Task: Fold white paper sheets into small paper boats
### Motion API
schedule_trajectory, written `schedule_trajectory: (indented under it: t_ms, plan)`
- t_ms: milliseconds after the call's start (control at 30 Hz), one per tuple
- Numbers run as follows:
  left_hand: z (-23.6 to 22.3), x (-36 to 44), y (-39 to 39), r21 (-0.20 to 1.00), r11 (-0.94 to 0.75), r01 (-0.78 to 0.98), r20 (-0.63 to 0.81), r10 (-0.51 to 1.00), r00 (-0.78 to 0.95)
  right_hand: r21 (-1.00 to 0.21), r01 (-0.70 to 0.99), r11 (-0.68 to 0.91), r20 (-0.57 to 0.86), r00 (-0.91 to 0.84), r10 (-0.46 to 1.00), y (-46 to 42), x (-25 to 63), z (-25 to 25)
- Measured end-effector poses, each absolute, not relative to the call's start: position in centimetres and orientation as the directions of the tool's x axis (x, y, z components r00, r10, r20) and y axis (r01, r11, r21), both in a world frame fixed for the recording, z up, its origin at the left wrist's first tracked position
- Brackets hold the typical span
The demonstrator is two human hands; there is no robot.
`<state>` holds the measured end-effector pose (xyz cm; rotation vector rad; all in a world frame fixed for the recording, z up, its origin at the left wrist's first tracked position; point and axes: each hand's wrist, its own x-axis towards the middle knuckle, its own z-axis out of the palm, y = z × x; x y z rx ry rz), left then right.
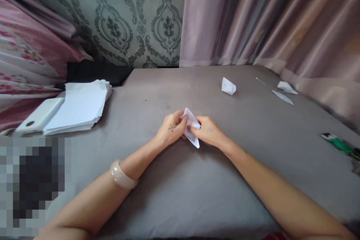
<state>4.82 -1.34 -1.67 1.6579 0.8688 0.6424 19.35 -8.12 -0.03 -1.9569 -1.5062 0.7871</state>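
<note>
A piece of white folded paper (192,119) with pointed top and bottom ends is held just above the grey cloth surface (157,183). My left hand (172,129) grips its left side, thumb on the near face and the other fingers partly behind it. On the right side, my right hand (209,130) pinches the same paper, its thumb pressed near the middle. The fingers behind the paper are mostly hidden. A pale bangle (123,176) circles my left wrist.
At the left lie a stack of white sheets (81,101), a white box-like item (42,114) and black cloth (98,72). Folded paper shapes (228,86) (287,87), a flat paper piece (282,97), a thin stick (260,81) and a green-handled tool (339,143) lie right. Curtains (219,18) hang behind.
</note>
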Motion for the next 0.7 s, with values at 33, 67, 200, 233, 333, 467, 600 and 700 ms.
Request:
schedule_trajectory:
  t_ms: [33, 67, 200, 233, 333, 467, 600, 700]
  plan:
    - [-1.7, 4.8, -1.3, 0.967, -0.122, 0.222, -0.033, 0.808, 0.589, -0.728, 0.647, -0.227, -0.131, 0.194, 0.972, -8.1, 19.4, -0.1]
    - [-1.8, 4.8, -1.2, 0.968, -0.114, 0.223, -0.042, 0.805, 0.592, -0.737, 0.639, -0.223, -0.136, 0.182, 0.974, -8.1, 19.5, -0.1]
    - [-2.2, 4.9, -0.9, 0.974, -0.070, 0.214, -0.066, 0.821, 0.567, -0.785, 0.585, -0.203, -0.141, 0.150, 0.979, -8.2, 19.9, -0.2]
    - [-2.1, 5.0, -0.8, 0.976, -0.064, 0.209, -0.065, 0.828, 0.557, -0.807, 0.552, -0.211, -0.153, 0.149, 0.977, -8.2, 20.0, -0.2]
    - [-1.4, 5.1, -0.8, 0.985, 0.000, 0.172, -0.098, 0.825, 0.556, -0.877, 0.397, -0.271, -0.235, 0.137, 0.962, -8.4, 20.4, 0.1]
    - [-0.3, 5.2, -0.8, 0.972, 0.186, 0.145, -0.236, 0.775, 0.586, -0.908, 0.266, -0.324, -0.319, 0.065, 0.946, -8.5, 21.0, 0.4]
    - [-0.4, 5.2, -0.6, 0.977, 0.169, 0.127, -0.211, 0.813, 0.543, -0.914, 0.203, -0.352, -0.353, 0.030, 0.935, -8.4, 21.2, 0.8]
    - [-1.0, 4.9, -0.2, 0.991, 0.011, 0.136, -0.072, 0.890, 0.451, -0.913, 0.337, -0.228, -0.151, 0.239, 0.959, -8.6, 21.1, 1.7]
